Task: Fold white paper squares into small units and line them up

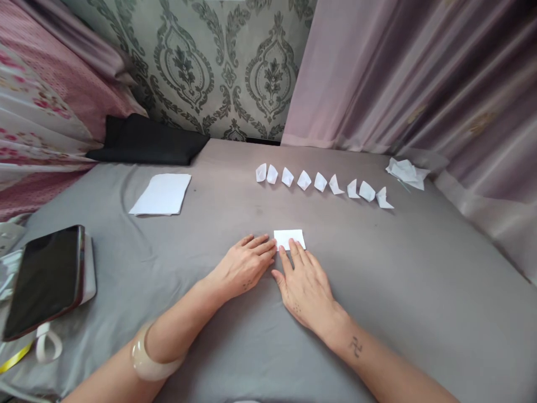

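A small folded white paper [288, 234] lies flat on the grey cloth, in the middle of the head view. My right hand [305, 282] rests on it from the near side, fingers stretched out and fingertips pressing its lower edge. At the paper's left edge is my left hand [247, 262], palm down with its fingers extended and their tips at the near left corner. Neither hand grips anything. Farther back stands a row of several small folded paper shapes [304, 180], some upright and some tilted.
A stack of white paper sheets [161, 194] lies at the back left, in front of a black cloth [146, 140]. Crumpled white paper [406, 172] is at the back right. A phone [46, 280] rests on a white object at the left edge, with cables beside it.
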The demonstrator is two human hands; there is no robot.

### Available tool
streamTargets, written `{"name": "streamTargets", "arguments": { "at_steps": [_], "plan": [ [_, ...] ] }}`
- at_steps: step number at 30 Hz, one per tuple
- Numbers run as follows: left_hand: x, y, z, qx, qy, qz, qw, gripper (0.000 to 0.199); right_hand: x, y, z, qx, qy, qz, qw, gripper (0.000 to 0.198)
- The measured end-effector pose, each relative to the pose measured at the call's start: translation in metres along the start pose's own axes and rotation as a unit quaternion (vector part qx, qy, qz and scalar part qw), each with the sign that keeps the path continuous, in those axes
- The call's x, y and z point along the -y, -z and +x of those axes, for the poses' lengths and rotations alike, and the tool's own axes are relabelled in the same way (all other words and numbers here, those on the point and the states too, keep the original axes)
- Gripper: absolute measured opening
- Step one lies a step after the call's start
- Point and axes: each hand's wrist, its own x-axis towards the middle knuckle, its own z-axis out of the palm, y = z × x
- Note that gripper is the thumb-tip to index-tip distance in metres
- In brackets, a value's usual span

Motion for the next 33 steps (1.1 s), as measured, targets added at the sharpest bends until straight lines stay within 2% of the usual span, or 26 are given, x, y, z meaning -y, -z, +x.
{"name": "streamTargets", "arguments": {
  "at_steps": [7,11,15,18,22,26,29,31,33],
  "plan": [
    [-0.002,0.003,0.000,0.005,0.005,-0.001,1.000,0.038,-0.013,-0.005,-0.003,-0.028,-0.032,-0.019,0.999,0.051],
    [-0.003,0.006,-0.001,0.003,0.001,-0.008,1.000,0.035,-0.017,-0.003,-0.002,-0.012,-0.042,-0.035,0.998,0.051],
    [0.000,0.007,0.000,-0.010,0.016,-0.053,0.998,0.031,-0.025,0.001,0.001,-0.020,-0.052,-0.043,0.998,0.048],
    [0.004,0.004,0.005,-0.050,0.070,-0.126,0.988,0.027,-0.038,0.000,0.005,-0.057,-0.070,-0.021,0.996,0.040],
    [0.005,-0.005,0.020,-0.127,0.196,-0.204,0.951,0.019,-0.051,-0.001,0.009,-0.093,-0.107,0.017,0.990,0.021],
    [0.000,-0.012,0.034,-0.127,0.257,-0.196,0.938,0.023,-0.054,-0.003,0.012,-0.108,-0.107,0.039,0.988,0.016],
    [-0.005,-0.014,0.038,-0.117,0.275,-0.206,0.932,0.018,-0.055,-0.006,0.013,-0.112,-0.103,0.054,0.987,0.016],
    [-0.008,-0.016,0.038,-0.119,0.259,-0.216,0.934,0.012,-0.055,-0.008,0.015,-0.126,-0.116,0.067,0.983,0.017],
    [-0.010,-0.018,0.037,-0.137,0.224,-0.212,0.941,0.007,-0.054,-0.010,0.016,-0.172,-0.124,0.072,0.975,0.031]
  ]
}}
